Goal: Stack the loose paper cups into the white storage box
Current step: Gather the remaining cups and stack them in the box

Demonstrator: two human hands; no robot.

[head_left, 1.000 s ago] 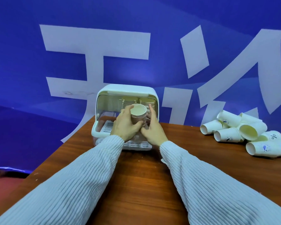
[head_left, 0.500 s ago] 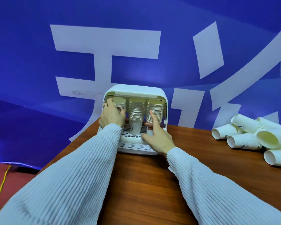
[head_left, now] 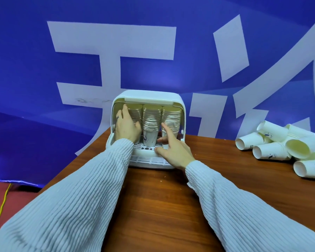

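Observation:
The white storage box (head_left: 147, 96) stands open at the far side of the wooden table, with three tall stacks of paper cups inside. My left hand (head_left: 126, 127) reaches into the box and wraps around the left stack (head_left: 135, 111). The middle stack (head_left: 151, 122) stands free between my hands. My right hand (head_left: 173, 150) rests at the box's slotted tray, fingers spread, its forefinger touching the lower part of the right stack (head_left: 172, 117). A heap of loose white paper cups (head_left: 280, 144) lies on its side at the right of the table.
The wooden table (head_left: 162, 197) runs from the box toward me, its left edge slanting down to a red floor with a yellow cable (head_left: 2, 206). A blue banner with large white characters (head_left: 116, 57) hangs right behind the box.
One second ago both hands held a cup stack in front of the box. The stack now stands at the left inside it under my left hand; my right hand has moved to the right stack.

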